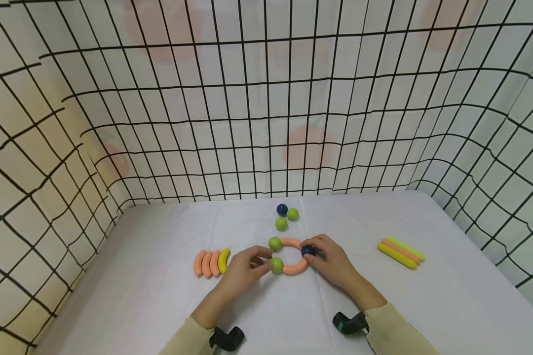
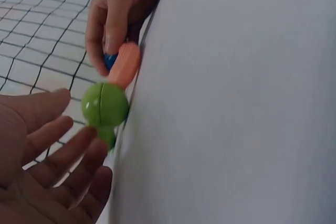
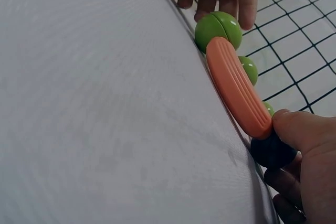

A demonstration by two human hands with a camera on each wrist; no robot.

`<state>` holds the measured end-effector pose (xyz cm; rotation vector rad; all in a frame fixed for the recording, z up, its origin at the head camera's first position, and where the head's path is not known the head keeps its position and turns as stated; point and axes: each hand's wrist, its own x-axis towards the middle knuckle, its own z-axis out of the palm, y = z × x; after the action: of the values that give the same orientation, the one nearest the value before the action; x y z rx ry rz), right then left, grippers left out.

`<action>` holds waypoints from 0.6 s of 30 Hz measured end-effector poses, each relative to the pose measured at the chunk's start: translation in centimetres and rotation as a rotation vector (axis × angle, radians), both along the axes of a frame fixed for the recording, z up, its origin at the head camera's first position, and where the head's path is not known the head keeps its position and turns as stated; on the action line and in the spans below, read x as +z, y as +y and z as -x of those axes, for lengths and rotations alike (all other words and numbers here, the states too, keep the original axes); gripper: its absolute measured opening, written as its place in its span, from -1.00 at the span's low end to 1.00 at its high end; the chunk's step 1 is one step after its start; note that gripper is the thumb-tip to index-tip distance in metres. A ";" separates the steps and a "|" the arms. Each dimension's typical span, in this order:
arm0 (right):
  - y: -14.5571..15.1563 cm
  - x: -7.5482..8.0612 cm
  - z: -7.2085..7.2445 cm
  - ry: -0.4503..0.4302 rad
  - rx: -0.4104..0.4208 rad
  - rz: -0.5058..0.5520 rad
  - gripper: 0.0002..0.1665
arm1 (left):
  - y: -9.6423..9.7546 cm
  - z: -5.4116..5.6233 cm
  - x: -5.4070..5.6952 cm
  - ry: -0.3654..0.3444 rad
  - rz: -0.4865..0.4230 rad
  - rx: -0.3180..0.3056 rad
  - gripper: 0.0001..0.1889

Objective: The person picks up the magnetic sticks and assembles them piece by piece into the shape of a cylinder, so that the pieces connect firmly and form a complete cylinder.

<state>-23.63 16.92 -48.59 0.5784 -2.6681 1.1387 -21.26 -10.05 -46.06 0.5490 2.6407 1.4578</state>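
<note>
A horseshoe of toy pieces lies on the white cloth: two orange curved bars, the near one (image 1: 295,268) and the far one (image 1: 290,242), meet at a dark blue ball (image 1: 308,250) on the right. Their left ends each carry a green ball, one near (image 1: 277,265) and one far (image 1: 274,243). My right hand (image 1: 330,259) pinches the blue ball between thumb and fingers. Fingers loosely spread, my left hand (image 1: 242,271) is beside the near green ball, its fingertips right at the ball's left side; its palm (image 2: 37,182) holds nothing.
Three orange curved bars (image 1: 207,264) and a yellow one (image 1: 223,260) lie left of my left hand. Behind the horseshoe sit a blue ball (image 1: 282,209) and two green balls (image 1: 292,214). Straight sticks (image 1: 401,252) lie at right. Black-gridded fabric (image 1: 266,123) walls the back and sides.
</note>
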 end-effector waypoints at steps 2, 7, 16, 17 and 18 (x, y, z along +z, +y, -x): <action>0.1 -0.1 0.1 0.008 -0.002 -0.006 -0.68 | -0.5 0.1 0.6 0.000 0.009 0.014 -0.68; 0.2 -0.1 0.1 0.017 -0.007 -0.003 -0.68 | -2.3 0.6 2.2 0.029 0.005 0.069 -0.69; 0.0 -0.2 -0.1 0.020 0.007 0.006 -0.68 | -7.5 0.9 3.0 -0.015 -0.021 0.245 -0.71; -0.1 -0.2 -0.1 0.024 0.006 0.010 -0.69 | -8.0 0.8 2.9 -0.014 -0.015 0.261 -0.70; -0.1 -0.2 -0.1 0.027 0.004 0.014 -0.69 | -8.5 0.8 2.8 -0.009 -0.010 0.271 -0.69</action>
<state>-23.56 16.85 -48.77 0.5930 -2.6353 1.1411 -22.05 -18.56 -43.26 0.1889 2.7890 1.5345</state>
